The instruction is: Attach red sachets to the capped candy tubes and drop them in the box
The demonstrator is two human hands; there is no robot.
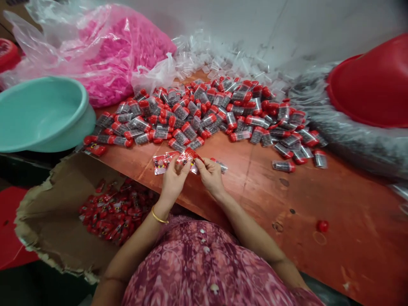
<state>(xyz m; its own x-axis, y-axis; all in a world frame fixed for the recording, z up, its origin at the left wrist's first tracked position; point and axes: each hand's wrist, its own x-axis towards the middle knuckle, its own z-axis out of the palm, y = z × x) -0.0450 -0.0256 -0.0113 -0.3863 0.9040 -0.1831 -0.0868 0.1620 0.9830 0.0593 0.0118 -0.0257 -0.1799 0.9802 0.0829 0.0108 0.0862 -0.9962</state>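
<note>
My left hand (pixel 174 178) and my right hand (pixel 211 175) are close together above the front edge of the red-brown table (pixel 261 182). Between their fingertips they pinch a small red printed wrapper (pixel 188 156). More printed wrappers (pixel 159 164) lie on the table just left of my left fingers. A clear tube with a red cap (pixel 222 166) lies right behind my right hand, partly covered by it. Beyond my hands spreads a large heap of clear, dark-filled tubes with red caps (pixel 191 110).
A cardboard box (pixel 57 212) holding red packets stands below the table at left. Around the table are a turquoise basin (pixel 41 114), a bag of pink pieces (pixel 127 51), clear empty tubes (pixel 223 59), a red basin (pixel 369 85) and a loose red cap (pixel 322 225).
</note>
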